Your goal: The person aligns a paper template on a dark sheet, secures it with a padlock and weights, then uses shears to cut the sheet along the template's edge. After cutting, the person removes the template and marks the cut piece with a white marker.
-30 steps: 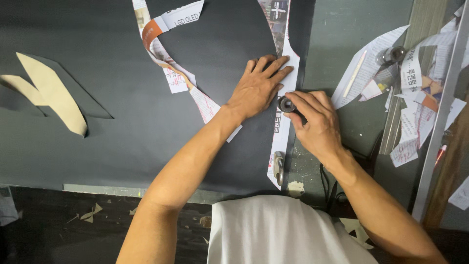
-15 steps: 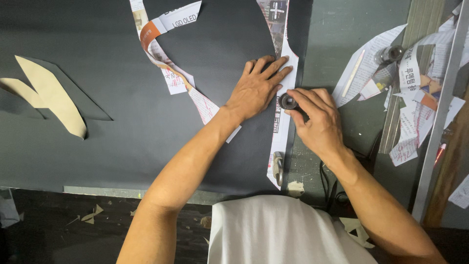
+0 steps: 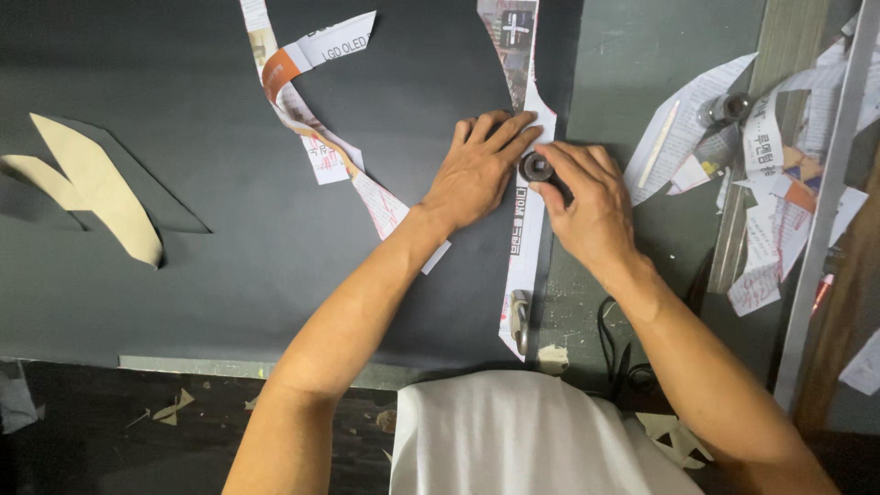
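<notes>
The left hand (image 3: 477,174) presses flat, fingers spread, on the long printed newspaper pattern strip (image 3: 524,247) over black sheet material (image 3: 229,257), while the right hand (image 3: 587,202) has its fingers closed around a small round dark metal weight (image 3: 535,168).

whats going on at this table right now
A person leans over a sheet of black material with newspaper pattern strips laid on it. The left hand presses flat on the sheet beside one strip. The right hand holds a small round black tool against that strip's edge. A tan cut-out piece lies at the left, and paper scraps are piled at the right.
</notes>
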